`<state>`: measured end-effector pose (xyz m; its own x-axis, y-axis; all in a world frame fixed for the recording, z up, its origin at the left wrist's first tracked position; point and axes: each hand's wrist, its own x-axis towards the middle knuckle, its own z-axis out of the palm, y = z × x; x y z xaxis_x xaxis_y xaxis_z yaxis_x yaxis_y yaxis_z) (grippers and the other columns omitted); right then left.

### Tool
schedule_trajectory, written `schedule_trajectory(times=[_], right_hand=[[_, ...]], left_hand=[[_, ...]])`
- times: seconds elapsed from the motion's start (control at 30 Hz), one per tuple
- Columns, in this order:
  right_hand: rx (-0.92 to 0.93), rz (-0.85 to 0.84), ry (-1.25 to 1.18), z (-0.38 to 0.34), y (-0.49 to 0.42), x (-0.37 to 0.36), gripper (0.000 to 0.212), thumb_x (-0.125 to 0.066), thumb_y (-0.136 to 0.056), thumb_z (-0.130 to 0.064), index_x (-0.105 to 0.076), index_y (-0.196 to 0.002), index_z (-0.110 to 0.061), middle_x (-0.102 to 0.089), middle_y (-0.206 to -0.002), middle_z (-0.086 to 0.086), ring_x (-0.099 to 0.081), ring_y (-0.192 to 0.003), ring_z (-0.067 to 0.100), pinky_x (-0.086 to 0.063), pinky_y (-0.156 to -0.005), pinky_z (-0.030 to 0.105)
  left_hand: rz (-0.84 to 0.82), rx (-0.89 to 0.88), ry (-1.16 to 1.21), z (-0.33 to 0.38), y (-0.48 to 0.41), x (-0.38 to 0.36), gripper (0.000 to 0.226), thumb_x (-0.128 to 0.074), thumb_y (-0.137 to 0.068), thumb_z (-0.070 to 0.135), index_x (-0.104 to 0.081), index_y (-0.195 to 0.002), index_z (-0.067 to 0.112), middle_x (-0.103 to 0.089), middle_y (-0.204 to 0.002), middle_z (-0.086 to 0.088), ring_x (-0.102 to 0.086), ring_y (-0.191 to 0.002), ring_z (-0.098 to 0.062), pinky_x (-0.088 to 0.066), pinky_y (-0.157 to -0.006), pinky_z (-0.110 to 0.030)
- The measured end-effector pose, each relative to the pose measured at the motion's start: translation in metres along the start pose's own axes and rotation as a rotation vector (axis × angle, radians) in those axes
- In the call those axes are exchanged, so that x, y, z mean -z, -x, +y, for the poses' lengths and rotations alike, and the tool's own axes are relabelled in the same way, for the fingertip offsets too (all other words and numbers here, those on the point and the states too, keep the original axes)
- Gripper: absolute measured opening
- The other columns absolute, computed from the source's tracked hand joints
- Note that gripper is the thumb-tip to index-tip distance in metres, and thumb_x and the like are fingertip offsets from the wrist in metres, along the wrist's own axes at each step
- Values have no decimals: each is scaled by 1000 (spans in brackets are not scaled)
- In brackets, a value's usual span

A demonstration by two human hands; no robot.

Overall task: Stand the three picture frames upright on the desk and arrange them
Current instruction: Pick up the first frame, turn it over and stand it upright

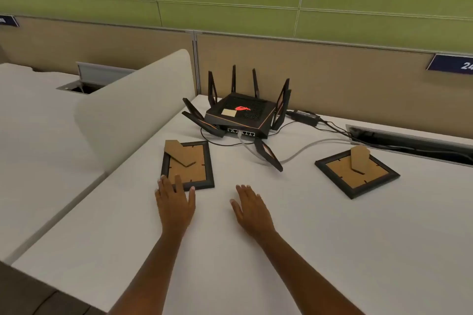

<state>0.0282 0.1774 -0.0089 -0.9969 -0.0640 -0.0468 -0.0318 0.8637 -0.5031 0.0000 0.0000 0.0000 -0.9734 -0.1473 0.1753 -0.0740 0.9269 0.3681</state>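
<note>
Two frames lie face-down; left hand [175, 202], fingers spread, touches the near frame [188, 165]. Right hand [252, 208] lies flat. Lift by the edge, swing out the cardboard stand [179, 152].

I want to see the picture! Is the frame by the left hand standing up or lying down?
Lying down. The left frame rests flat on the desk, face down, so only its brown cardboard back and stand show.

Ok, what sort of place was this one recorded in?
Most likely an open-plan office workstation. The white desk is fenced by tan partition panels bearing a numbered blue tag, a curved divider separates the neighbouring desk, and a router sits cabled into a desktop cable tray.
</note>
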Motion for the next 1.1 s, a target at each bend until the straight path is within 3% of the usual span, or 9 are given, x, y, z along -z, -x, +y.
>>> schedule_trajectory(times=[0.27,0.43,0.57,0.9,1.1], right_hand=[[-68,-101,-185,-38,-27,-5,55,-25,-97,-38,-11,-144,-13,-14,-156,8,-8,-145,22,-1,-118,39],[-111,-151,-288,-54,-43,-8,58,-23,-97,-40,-7,-145,-11,-11,-156,12,-7,-145,25,1,-117,42],[-118,-117,-332,-60,-51,-14,56,-25,-98,-38,-12,-144,-10,-17,-154,15,-11,-144,26,0,-117,42],[-117,-66,-380,-66,-71,-21,51,-26,-99,-32,-17,-143,-10,-22,-153,14,-15,-143,27,-2,-117,41],[-210,21,-505,-72,-76,-27,50,-31,-98,-34,-23,-142,-13,-25,-153,10,-13,-144,26,-1,-118,40]], left_hand=[[-20,213,265,-17,-9,3,57,-38,-96,32,-25,-141,0,-23,-150,-27,-25,-138,-40,-23,-115,-46],[60,234,380,-19,-10,1,48,-42,-95,24,-37,-134,-4,-43,-140,-25,-39,-131,-38,-31,-112,-47],[127,293,527,-19,-19,6,40,-40,-96,18,-45,-128,-5,-55,-128,-26,-51,-119,-39,-40,-105,-49],[79,346,633,-17,-48,13,44,-37,-97,20,-37,-135,-3,-47,-138,-23,-44,-127,-38,-35,-107,-46],[109,436,778,-19,-60,17,40,-47,-93,15,-41,-129,-2,-58,-122,-25,-53,-113,-40,-44,-97,-46]])
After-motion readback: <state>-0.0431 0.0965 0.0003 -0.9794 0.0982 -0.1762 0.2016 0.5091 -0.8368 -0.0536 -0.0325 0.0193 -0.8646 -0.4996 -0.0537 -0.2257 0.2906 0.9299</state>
